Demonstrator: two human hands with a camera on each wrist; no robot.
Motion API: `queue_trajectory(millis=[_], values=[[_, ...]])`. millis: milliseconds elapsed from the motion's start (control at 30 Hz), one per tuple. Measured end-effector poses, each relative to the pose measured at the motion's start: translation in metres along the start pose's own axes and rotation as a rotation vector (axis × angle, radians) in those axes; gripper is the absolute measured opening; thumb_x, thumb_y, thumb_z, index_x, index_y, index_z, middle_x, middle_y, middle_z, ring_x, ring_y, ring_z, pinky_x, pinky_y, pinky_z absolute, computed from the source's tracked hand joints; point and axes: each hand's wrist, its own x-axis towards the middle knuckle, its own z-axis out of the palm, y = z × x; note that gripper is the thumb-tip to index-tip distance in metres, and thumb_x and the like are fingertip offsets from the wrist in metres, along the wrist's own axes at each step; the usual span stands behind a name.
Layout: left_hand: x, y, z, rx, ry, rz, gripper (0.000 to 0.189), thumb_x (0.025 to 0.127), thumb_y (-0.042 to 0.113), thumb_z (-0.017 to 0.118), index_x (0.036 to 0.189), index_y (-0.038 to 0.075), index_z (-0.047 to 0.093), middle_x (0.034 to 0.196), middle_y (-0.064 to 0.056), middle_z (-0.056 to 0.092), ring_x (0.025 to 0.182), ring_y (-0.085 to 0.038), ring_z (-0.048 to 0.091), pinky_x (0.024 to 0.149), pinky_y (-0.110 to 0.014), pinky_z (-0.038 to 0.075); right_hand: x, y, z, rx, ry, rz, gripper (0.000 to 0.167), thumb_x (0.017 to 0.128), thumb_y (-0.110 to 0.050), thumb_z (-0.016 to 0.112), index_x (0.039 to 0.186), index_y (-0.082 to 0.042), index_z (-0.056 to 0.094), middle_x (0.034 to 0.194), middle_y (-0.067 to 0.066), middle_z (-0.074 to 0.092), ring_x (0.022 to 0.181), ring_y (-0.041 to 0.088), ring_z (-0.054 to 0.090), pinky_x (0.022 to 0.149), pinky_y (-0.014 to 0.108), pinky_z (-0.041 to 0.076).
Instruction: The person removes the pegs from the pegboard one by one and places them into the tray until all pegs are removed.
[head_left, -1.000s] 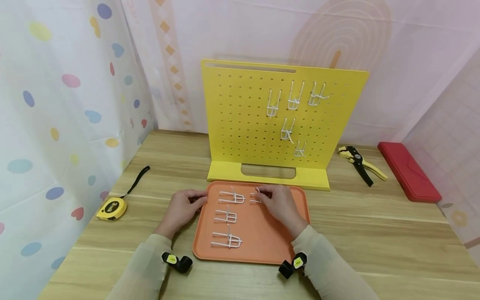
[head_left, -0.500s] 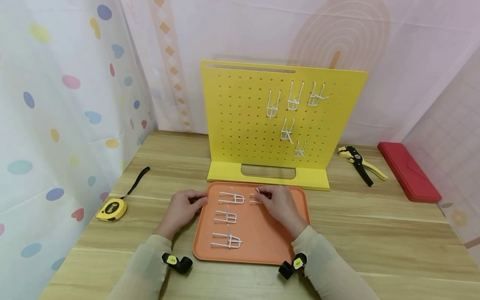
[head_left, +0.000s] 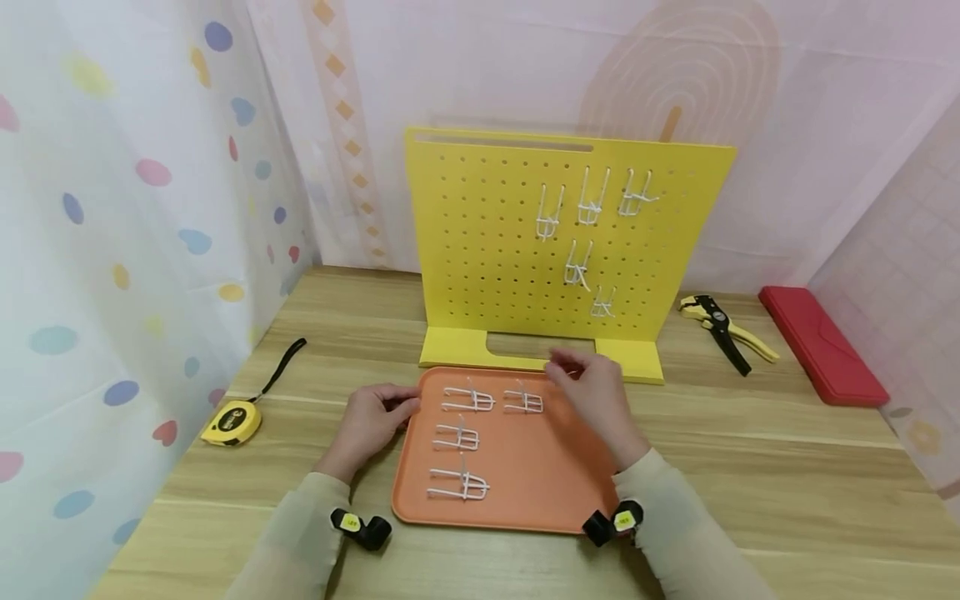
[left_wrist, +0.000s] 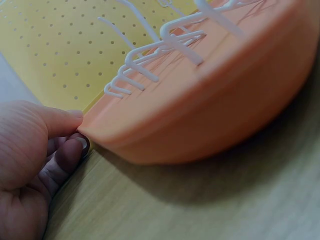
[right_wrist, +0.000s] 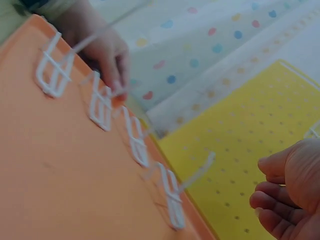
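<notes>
Orange tray (head_left: pixel 517 487) first, in the head view: it lies on the wooden table (head_left: pixel 750 475) close before the foot of the yellow pegboard (head_left: pixel 495 242), probably to keep the reach between them short. Four white wire hooks (head_left: pixel 465 485) lie inside, three down the left side and one right of the top one, well spaced, which should let each be picked singly. Five more hooks (head_left: pixel 578 268) hang on the board's right half, leaving its left half bare. The left hand (head_left: pixel 375 417) grips the tray's left edge, seemingly to steady it. The right hand (head_left: pixel 600 396) is over the tray's far right corner, with bare tray floor below. Tape measure (head_left: pixel 231 422), pliers (head_left: pixel 723 325) and red case (head_left: pixel 823 346) sit well outside the tray.

From the left wrist, thumb and fingers pinch the tray's rim near a corner, beyond the hooks, so the hold blocks none of them. The hooks' bent ends rise above the floor, offering something to catch.

From the right wrist, loosely bent fingers hold nothing visible, and stand clear of the hooks, in front of the board. Whether the tray's far rim touches the board's foot, I cannot tell.
</notes>
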Motion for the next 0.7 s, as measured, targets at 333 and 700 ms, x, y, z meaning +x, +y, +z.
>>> queue_trajectory(millis=[333,700], values=[[0.001,-0.001,0.003,0.01,0.006,-0.007,0.017,0.089,0.015,0.071,0.104,0.008,0.075,0.092,-0.006,0.072,0.071,-0.013,0.064,0.06,-0.025,0.053,0.022,0.046,-0.062,0.063,0.155,0.111,0.028,0.089,-0.023,0.071,0.106,0.0,0.071,0.094,0.01,0.07,0.078,0.01,0.061,0.063,0.015,0.048],[0.001,-0.002,0.002,0.019,0.013,-0.018,0.017,0.089,0.015,0.071,0.104,0.008,0.075,0.092,-0.006,0.072,0.072,-0.012,0.063,0.061,-0.024,0.052,0.043,0.059,-0.064,0.341,0.12,0.174,0.037,0.09,-0.014,0.069,0.122,0.003,0.063,0.087,-0.009,0.067,0.08,0.003,0.063,0.071,0.016,0.051]])
